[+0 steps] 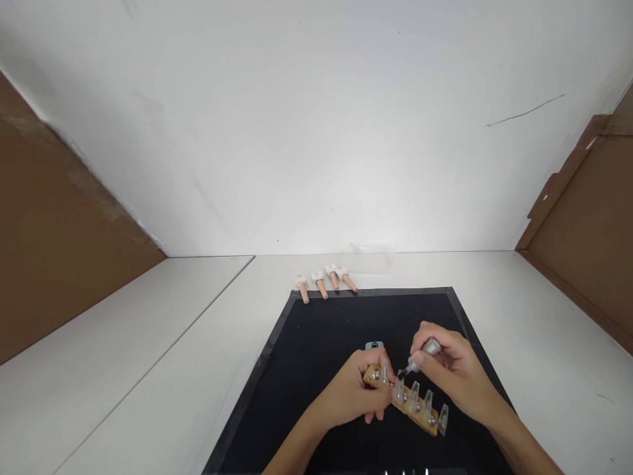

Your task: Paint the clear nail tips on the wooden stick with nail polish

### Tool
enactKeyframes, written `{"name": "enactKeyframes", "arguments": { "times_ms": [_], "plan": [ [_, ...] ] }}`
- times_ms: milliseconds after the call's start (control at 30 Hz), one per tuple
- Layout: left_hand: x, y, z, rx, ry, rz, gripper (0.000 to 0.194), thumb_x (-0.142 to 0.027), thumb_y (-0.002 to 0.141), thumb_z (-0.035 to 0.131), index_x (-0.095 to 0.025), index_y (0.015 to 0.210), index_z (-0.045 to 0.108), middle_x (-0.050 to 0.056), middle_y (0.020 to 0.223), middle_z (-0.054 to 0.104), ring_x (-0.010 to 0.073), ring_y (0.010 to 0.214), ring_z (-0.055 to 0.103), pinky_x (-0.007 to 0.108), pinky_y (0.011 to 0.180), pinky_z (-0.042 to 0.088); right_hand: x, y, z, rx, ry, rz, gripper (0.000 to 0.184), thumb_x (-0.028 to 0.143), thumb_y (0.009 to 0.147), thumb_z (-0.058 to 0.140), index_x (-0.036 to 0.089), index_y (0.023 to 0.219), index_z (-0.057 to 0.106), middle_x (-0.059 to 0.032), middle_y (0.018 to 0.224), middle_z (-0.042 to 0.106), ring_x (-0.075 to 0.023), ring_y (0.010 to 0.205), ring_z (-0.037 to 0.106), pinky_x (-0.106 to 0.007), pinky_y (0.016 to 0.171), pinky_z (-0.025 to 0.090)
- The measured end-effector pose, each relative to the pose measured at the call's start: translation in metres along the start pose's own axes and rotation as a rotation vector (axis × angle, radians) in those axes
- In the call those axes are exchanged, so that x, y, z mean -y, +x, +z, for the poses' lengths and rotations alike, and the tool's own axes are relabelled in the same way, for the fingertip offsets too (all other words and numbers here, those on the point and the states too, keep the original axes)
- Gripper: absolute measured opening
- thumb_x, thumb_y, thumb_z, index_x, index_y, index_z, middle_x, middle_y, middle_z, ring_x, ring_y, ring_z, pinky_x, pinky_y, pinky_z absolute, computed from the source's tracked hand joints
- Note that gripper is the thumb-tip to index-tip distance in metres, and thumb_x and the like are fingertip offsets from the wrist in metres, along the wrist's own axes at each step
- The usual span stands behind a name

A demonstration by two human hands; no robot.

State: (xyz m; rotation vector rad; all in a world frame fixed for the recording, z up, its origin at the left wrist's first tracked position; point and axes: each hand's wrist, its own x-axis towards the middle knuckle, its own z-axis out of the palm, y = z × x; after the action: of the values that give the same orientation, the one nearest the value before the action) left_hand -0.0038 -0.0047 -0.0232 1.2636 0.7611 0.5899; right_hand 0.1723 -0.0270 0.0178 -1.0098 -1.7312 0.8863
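Note:
My left hand is closed around the far end of a yellowish nail-tip stand, which slants down to the right. Clear false nail tips stand up along it in a row on small silvery mounts. Pinched in my right hand is a nail polish brush with a grey cap. Its dark bristles point down-left and meet, or nearly meet, the clear tip beside my left fingers. Just behind my left hand sits a pale blue object, partly hidden by the fingers.
Several small bottles with white bodies and peach caps lie at the back edge of the black mat. Behind them is a clear plastic piece. A white wall and brown cardboard sides enclose the white table.

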Motion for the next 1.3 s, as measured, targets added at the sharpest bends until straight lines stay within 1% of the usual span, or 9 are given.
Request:
{"name": "enactKeyframes", "arguments": {
  "times_ms": [100, 233, 400, 567, 700, 867, 1000, 1233, 1300],
  "plan": [
    [0.0, 0.0, -0.001, 0.008, -0.027, -0.017, 0.015, -0.015, 0.059, 0.062, -0.017, 0.065, 0.049, -0.01, 0.038, 0.051, 0.0026, 0.027, 0.04, 0.01, 0.028, 0.029, 0.003, 0.0, 0.0, 0.104, 0.022, -0.041, 0.022, 0.031, 0.086, 0.057, 0.019, 0.067, 0.056, 0.0053, 0.057, 0.038, -0.01, 0.049, 0.037, -0.022, 0.044, 0.033],
    [0.0, 0.0, -0.002, 0.013, -0.047, -0.015, 0.019, -0.018, 0.06, 0.067, -0.017, 0.065, 0.048, -0.01, 0.037, 0.051, 0.0027, 0.027, 0.04, 0.01, 0.028, 0.028, 0.002, 0.0, 0.0, -0.016, -0.007, -0.027, 0.022, 0.03, 0.087, 0.056, 0.02, 0.068, 0.057, 0.0047, 0.059, 0.04, -0.0106, 0.05, 0.038, -0.023, 0.046, 0.035],
    [0.001, 0.0, -0.002, 0.021, -0.087, -0.049, 0.023, -0.019, 0.058, 0.07, -0.017, 0.065, 0.048, -0.01, 0.036, 0.051, 0.0031, 0.027, 0.04, 0.01, 0.028, 0.029, -0.002, -0.001, 0.001, 0.106, 0.051, -0.063, 0.019, 0.031, 0.087, 0.057, 0.02, 0.07, 0.057, 0.0043, 0.06, 0.042, -0.0113, 0.051, 0.039, -0.023, 0.047, 0.035],
    [0.003, 0.0, -0.003, 0.021, -0.094, -0.032, 0.025, -0.022, 0.059, 0.072, -0.017, 0.065, 0.048, -0.009, 0.034, 0.051, 0.0025, 0.025, 0.039, 0.009, 0.026, 0.026, -0.003, -0.002, 0.0, 0.003, 0.047, -0.037, 0.02, 0.031, 0.089, 0.054, 0.021, 0.072, 0.056, 0.0035, 0.062, 0.042, -0.0132, 0.056, 0.041, -0.025, 0.053, 0.036],
    [0.006, -0.001, -0.006, 0.026, -0.119, -0.034, 0.025, -0.022, 0.06, 0.072, -0.017, 0.067, 0.049, -0.009, 0.035, 0.053, 0.0026, 0.024, 0.039, 0.009, 0.025, 0.026, -0.003, -0.003, 0.0, 0.122, 0.119, -0.063, 0.022, 0.037, 0.089, 0.054, 0.021, 0.074, 0.057, 0.0029, 0.066, 0.042, -0.0128, 0.056, 0.04, -0.025, 0.052, 0.035],
    [0.011, -0.001, -0.008, 0.047, -0.177, 0.016, 0.03, -0.025, 0.06, 0.077, -0.016, 0.067, 0.049, -0.009, 0.036, 0.054, 0.0018, 0.023, 0.037, 0.009, 0.025, 0.025, -0.004, -0.002, 0.0, 0.053, 0.142, -0.029, 0.025, 0.042, 0.091, 0.052, 0.023, 0.076, 0.057, 0.0022, 0.07, 0.044, -0.0134, 0.059, 0.04, -0.025, 0.055, 0.035],
    [0.01, -0.001, -0.007, 0.06, -0.189, 0.016, 0.032, -0.025, 0.06, 0.079, -0.017, 0.065, 0.049, -0.009, 0.035, 0.053, 0.0014, 0.023, 0.036, 0.008, 0.024, 0.025, -0.005, -0.003, 0.001, 0.141, 0.185, -0.043, 0.025, 0.044, 0.09, 0.054, 0.023, 0.076, 0.058, 0.0026, 0.069, 0.042, -0.0133, 0.059, 0.04, -0.025, 0.055, 0.034],
    [0.013, -0.001, -0.008, 0.056, -0.184, 0.019, 0.034, -0.031, 0.059, 0.079, -0.017, 0.066, 0.049, -0.008, 0.034, 0.053, 0.0021, 0.023, 0.037, 0.009, 0.024, 0.026, -0.008, -0.003, 0.002, 0.091, 0.201, 0.006, 0.021, 0.038, 0.088, 0.056, 0.022, 0.074, 0.057, 0.0028, 0.067, 0.044, -0.0135, 0.059, 0.04, -0.025, 0.056, 0.033],
    [0.014, -0.001, -0.008, 0.067, -0.184, 0.021, 0.034, -0.031, 0.06, 0.079, -0.017, 0.066, 0.049, -0.008, 0.035, 0.053, 0.0022, 0.023, 0.037, 0.009, 0.024, 0.025, -0.009, -0.002, 0.002, 0.032, 0.188, 0.062, 0.018, 0.035, 0.088, 0.056, 0.022, 0.075, 0.058, 0.0028, 0.068, 0.045, -0.0131, 0.059, 0.041, -0.025, 0.056, 0.033]
  ]
}}
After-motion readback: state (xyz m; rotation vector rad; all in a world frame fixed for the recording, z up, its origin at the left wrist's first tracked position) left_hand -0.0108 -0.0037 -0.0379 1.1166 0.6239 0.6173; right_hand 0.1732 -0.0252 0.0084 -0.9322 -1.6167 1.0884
